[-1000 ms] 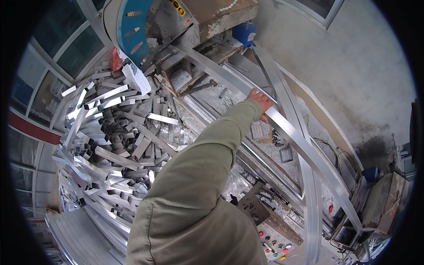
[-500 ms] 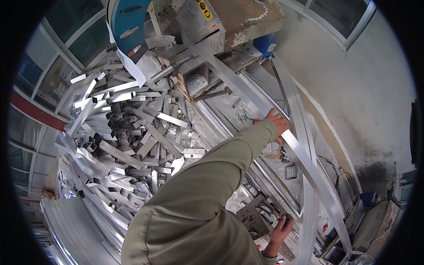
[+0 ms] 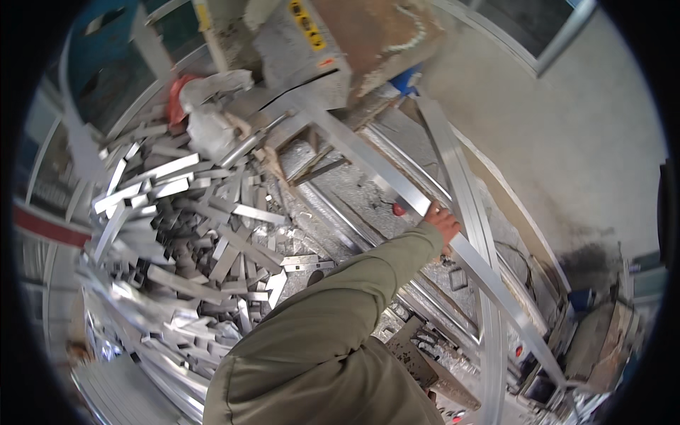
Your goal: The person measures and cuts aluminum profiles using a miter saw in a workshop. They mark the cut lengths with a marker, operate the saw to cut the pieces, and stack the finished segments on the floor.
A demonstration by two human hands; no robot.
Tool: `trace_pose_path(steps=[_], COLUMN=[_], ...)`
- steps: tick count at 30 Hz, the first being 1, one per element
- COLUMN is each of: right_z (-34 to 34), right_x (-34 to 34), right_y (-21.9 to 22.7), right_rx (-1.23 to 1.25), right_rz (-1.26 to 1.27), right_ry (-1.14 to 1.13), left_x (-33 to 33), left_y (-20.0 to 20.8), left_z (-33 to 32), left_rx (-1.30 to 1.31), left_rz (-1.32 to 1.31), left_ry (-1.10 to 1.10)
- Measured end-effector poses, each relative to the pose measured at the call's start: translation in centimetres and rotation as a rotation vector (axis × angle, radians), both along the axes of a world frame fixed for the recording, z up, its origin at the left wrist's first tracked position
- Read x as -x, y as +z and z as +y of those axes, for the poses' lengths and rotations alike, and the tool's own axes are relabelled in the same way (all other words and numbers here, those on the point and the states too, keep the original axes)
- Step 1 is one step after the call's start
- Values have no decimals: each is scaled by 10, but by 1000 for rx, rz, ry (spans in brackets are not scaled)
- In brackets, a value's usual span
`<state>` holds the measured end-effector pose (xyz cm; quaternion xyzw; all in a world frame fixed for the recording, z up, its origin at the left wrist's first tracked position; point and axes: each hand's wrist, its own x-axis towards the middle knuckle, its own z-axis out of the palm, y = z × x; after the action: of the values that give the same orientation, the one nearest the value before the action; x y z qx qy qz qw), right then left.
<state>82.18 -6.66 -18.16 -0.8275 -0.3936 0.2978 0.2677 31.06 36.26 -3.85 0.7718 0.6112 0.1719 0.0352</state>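
Note:
My left arm, in an olive-green sleeve, stretches up and to the right across the view. At its end my left hand [image 3: 443,224] is closed over a long, flat silver metal bar [image 3: 489,272], its fingers wrapped on the top face. The bar slants from a grey metal machine housing [image 3: 301,53] at the top down to the lower right. Beneath the hand it passes over metal rails [image 3: 435,301]. My right hand is out of sight.
A large heap of cut metal profile pieces [image 3: 205,244] lies on the left. More long bars [image 3: 460,163] lean along the wall side. Near the machine are a crumpled whitish bag [image 3: 209,127] and a metal cylinder [image 3: 255,139]. A small red knob [image 3: 398,210] sits beside the bar.
The view has turned, moving the heap and machine leftward and the blue machine part into the upper left. My right hand has left the lower right. My left hand stays on the bar.

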Motion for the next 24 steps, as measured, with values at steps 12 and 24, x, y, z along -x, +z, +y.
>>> trace_pose_path(steps=[12,24], right_z=[-125,-104], right_x=[-20,-19], right_y=[-35,32], right_rx=[228,335], right_rz=[5,-243], right_ry=[-606,-55], left_x=[-36,-36], left_y=[49,31], left_z=[-6,-6], left_rx=[191,152], left_rz=[217,286], left_ry=[3,16])
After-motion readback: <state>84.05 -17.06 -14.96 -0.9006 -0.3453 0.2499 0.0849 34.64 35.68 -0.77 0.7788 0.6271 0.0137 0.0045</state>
